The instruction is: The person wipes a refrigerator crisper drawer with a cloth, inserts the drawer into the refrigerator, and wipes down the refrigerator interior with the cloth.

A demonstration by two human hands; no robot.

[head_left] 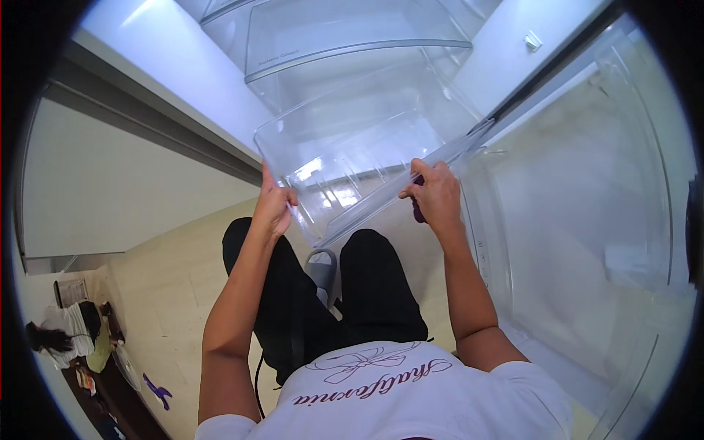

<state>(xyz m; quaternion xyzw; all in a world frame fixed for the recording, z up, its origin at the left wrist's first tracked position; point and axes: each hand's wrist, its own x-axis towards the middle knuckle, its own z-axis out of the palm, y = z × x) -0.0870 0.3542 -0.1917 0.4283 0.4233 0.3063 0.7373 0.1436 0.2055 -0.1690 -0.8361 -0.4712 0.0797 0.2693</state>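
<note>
A clear plastic fridge drawer (350,163) sits tilted in front of an open refrigerator, above my knees. My left hand (274,207) grips its left side wall near the front corner, fingers curled over the rim. My right hand (438,194) is at the drawer's front panel (381,199), with a dark purple cloth (419,199) pinched between thumb and fingers. The cloth is mostly hidden behind the fingers. It lies close against the panel's rim; whether it touches there I cannot tell.
Glass shelf (352,51) spans the fridge interior behind the drawer. An open fridge door (579,183) with clear bins stands to the right, a white door panel (125,176) to the left. Another person (66,334) is at far left, near a purple object (158,391) on the floor.
</note>
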